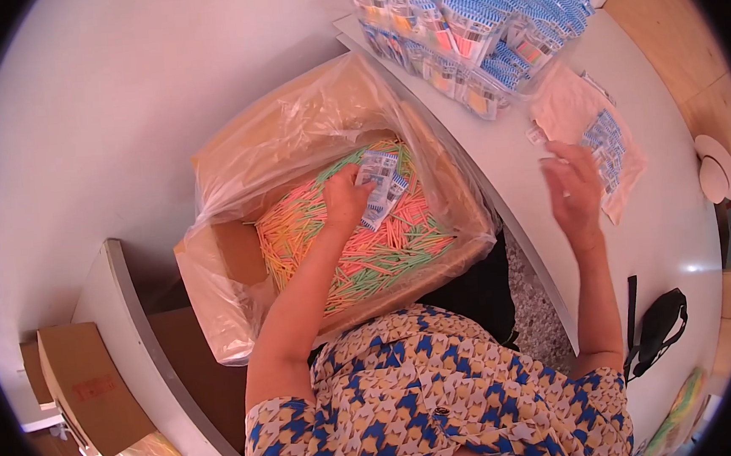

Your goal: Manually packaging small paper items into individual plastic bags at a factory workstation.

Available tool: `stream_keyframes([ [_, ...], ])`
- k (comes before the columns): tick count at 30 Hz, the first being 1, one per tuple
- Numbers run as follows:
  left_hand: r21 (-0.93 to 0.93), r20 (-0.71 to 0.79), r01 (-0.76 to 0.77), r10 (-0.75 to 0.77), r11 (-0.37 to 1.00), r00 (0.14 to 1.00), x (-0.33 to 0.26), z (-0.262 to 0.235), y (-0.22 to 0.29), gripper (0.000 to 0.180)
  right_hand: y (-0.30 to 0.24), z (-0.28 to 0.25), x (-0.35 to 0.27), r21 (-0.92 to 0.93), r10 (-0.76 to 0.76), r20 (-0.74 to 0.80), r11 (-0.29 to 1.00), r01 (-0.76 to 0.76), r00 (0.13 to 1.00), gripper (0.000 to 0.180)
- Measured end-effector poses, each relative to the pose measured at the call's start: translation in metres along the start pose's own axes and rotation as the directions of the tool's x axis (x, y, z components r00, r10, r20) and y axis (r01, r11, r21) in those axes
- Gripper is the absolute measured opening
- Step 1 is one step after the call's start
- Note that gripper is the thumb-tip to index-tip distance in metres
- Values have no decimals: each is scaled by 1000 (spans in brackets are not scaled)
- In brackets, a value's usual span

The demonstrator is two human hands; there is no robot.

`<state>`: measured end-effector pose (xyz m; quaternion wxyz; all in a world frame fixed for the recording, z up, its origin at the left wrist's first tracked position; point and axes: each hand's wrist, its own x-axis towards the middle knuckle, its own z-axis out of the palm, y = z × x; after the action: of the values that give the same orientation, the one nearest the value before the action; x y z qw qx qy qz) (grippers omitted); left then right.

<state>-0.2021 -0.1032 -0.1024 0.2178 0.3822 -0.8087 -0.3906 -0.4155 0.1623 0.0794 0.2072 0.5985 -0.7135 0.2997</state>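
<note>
Over a carton lined with clear plastic [233, 152], my left hand [348, 197] is closed on small clear packets [378, 172] with blue-and-white print. Beneath them the carton is filled with thin pastel sticks [324, 248] in pink, orange, yellow and green. My right hand [573, 186] is raised over the white table to the right, its fingers apart and slightly bent. A small whitish piece [536, 135] shows by its fingertips; whether they touch it I cannot tell. Beside that hand, more blue-and-white packets [605, 145] lie on a pale pink cloth [564, 100].
A clear bin heaped with filled packets [474, 30] stands at the far side of the white table [495, 147]. A black strapped item [661, 330] lies near the right edge. Brown cartons [97, 386] are at the lower left. A pale round object [716, 168] is at far right.
</note>
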Motion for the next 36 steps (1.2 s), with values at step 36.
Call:
stream_keyframes([
  [36, -704, -402, -146, -219, 695, 889, -68, -190, -26, 14, -300, 392, 22, 800, -215, 595, 248, -546, 775, 35],
])
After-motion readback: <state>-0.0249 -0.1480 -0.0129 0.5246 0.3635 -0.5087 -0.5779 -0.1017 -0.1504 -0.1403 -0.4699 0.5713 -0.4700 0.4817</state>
